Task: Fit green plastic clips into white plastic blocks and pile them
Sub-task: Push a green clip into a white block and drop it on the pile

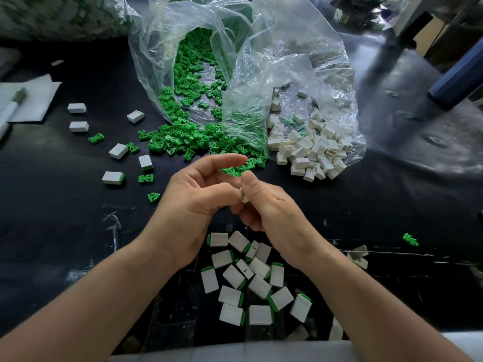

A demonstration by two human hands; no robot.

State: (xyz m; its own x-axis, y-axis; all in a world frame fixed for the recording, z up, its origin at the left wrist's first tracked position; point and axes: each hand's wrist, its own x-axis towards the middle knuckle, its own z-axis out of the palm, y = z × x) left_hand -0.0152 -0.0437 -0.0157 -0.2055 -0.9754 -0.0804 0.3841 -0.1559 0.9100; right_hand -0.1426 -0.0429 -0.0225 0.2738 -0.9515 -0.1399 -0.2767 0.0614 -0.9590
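Left hand [188,205] and right hand [271,207] raised together over matte black tabletop [52,218], meeting at mid-frame. Pinched between them, small white plastic block [244,197], mostly hidden by fingers, only one pale corner in sight. Right thumb pressed on top of it, right fingers curled beneath, grasping it. Left middle and ring fingers bent in against its left side, gripping too; left index finger stretched out straight above, held clear of block. Impossible to tell whether green clip already inside.

Beyond hands, heap of green plastic clips [188,137] spilling from mouth of crumpled clear plastic bag [154,56] onto table. Just right of that, second clear plastic bag [295,64] with heap of bare white plastic blocks [308,152] at its open end, edges of two heaps nearly touching.

Close to person's body, between forearms, loose pile of white blocks with green clip ends [248,278], lying flat, some overlapping. Farther left, six scattered white blocks [118,151] and few stray green clips [145,178], well apart from pile. One lone green clip [410,239] off to right.

At far left edge, white sheet of paper [34,100] with grey-tipped white pen [13,107] on it. At upper right, dark blue cylinder [457,79], blurred
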